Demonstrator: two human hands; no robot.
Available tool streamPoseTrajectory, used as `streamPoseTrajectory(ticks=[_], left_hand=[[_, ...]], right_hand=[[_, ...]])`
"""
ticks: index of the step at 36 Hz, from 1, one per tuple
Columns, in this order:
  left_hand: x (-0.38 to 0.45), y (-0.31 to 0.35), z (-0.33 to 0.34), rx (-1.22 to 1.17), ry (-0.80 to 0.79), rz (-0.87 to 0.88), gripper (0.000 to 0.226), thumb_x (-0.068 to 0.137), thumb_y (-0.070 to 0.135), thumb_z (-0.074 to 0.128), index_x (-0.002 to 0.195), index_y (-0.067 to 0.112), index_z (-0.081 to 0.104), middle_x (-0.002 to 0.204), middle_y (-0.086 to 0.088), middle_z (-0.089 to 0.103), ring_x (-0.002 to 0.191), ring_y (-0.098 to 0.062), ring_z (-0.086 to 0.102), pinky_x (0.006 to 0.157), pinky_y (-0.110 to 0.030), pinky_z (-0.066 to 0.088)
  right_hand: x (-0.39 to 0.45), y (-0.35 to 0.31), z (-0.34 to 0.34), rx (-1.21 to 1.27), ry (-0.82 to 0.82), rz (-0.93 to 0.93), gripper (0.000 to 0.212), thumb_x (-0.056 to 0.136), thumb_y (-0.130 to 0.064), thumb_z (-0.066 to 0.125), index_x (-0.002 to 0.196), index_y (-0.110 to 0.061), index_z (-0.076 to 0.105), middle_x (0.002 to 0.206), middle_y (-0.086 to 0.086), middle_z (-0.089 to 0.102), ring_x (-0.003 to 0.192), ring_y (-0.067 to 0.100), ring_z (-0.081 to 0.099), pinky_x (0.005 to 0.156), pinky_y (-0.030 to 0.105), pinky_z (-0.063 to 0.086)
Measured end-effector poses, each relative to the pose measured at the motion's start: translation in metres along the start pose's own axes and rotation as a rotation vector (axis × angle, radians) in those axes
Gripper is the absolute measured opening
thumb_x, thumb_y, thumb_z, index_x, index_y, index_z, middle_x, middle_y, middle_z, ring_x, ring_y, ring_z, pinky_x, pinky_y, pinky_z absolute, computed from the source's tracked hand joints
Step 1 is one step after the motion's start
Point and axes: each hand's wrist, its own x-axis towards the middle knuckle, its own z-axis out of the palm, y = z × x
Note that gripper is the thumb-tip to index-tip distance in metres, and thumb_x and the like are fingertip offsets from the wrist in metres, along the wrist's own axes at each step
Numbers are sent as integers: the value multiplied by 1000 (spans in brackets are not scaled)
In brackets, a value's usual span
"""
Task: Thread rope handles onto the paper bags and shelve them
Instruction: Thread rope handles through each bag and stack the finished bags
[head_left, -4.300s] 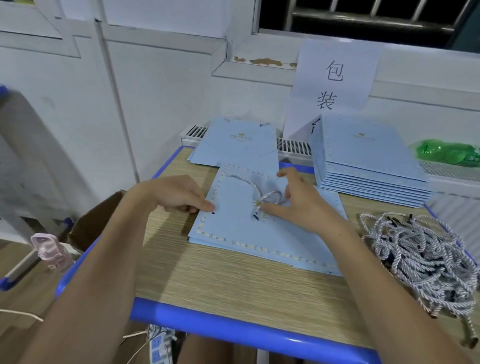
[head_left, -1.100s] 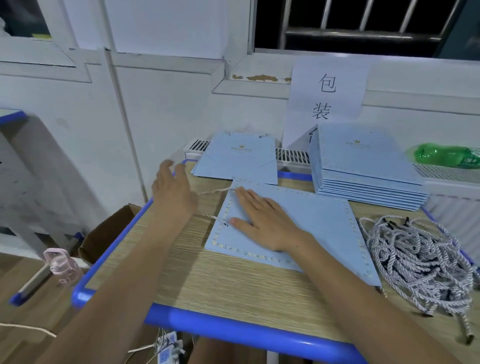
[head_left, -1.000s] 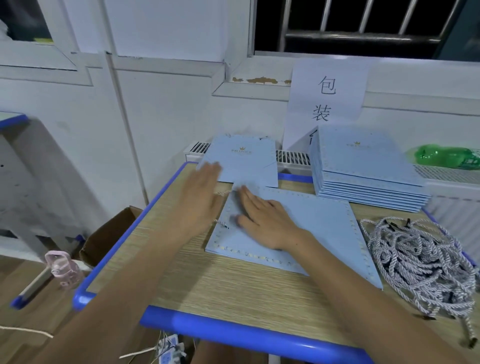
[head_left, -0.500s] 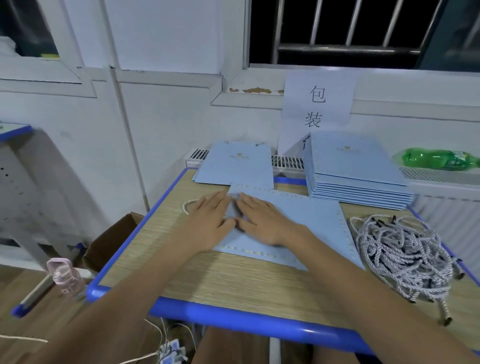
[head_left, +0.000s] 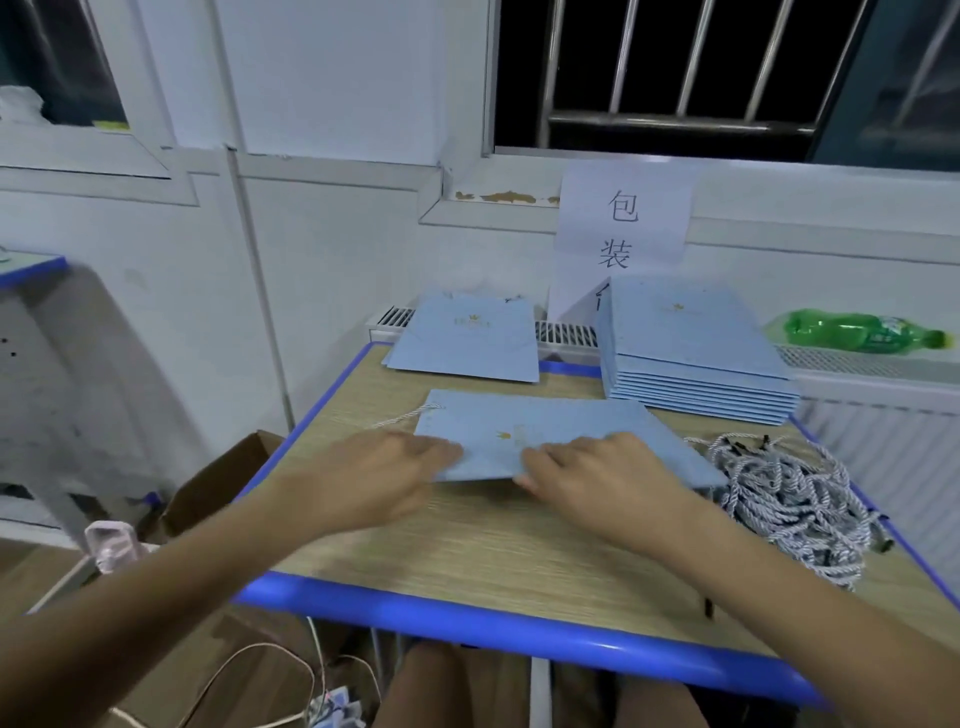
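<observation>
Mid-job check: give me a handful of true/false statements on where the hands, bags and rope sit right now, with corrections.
1. Both hands, left hand and right hand, are on the flat blue bag. True.
2. The rope pile lies left of that bag. False: it lies to its right.
3. The bag stack sits at the table's far right. True.
4. The green bottle stands upright on the table. False: it lies on its side on the ledge behind.
</observation>
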Motion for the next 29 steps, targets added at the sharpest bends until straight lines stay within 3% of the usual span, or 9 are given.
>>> streamPoseTrajectory(ticks=[2,5,9,11,17,21,24,26,29], left_hand=[[7,-15,-28,-145,-2,-48,56,75,25,34,127,27,55,117,1,66,98,-16,63,84,-27,49],[25,-34,-81,-347,169,-71,39,78,46,45,103,25,65,87,10,69,73,-5,59,72,-19,43],[59,-52,-131,-732,325,-281,5,85,18,68,85,20,64,68,16,67,65,5,59,62,-11,50],[78,-58,-145,-717,376,-390,10,89,26,64,85,16,64,73,10,66,67,-2,60,58,-17,53],[124,-66,-140,-561,-96,-584,17,90,31,63,99,18,58,84,2,64,69,-10,59,55,-23,43],[138,-63,-100,-494,-479,-614,30,88,7,63,117,13,57,70,-2,55,58,-10,52,46,-18,39],[141,-60,-58,-444,-387,-599,29,92,5,55,121,7,58,87,-7,60,70,-17,53,49,-15,42],[138,-61,-32,-397,-315,-576,30,91,6,55,121,10,59,117,-11,59,99,-23,56,76,-24,46],[127,-55,-3,-390,-278,-527,23,89,11,55,110,12,65,120,-7,59,111,-23,54,92,-28,41]], right_hand=[[13,12,-20,-44,165,5,38,95,-28,38,64,-17,57,45,-3,51,33,17,47,39,20,18],[43,32,-46,-80,334,173,36,95,-21,41,65,-14,60,44,-1,50,32,18,48,38,18,24],[77,56,-82,146,211,429,35,102,-35,31,105,-14,59,100,11,68,94,36,61,66,34,27],[87,73,-90,327,202,517,33,102,-33,32,102,-10,57,100,13,63,96,37,52,67,33,25],[85,83,-64,714,-9,648,31,97,-15,41,66,-10,38,60,6,30,53,16,23,37,17,21],[43,71,-8,891,-247,820,35,95,-7,38,61,-17,36,60,3,34,54,15,28,47,26,20],[11,63,24,957,-353,917,32,90,1,39,71,-22,52,72,-2,53,66,12,46,57,25,35],[-3,59,37,952,-439,911,26,89,-2,43,88,-23,57,92,0,61,85,17,57,72,28,43],[-11,65,54,794,-479,865,26,92,-10,45,116,-11,56,118,9,59,107,26,55,79,29,40]])
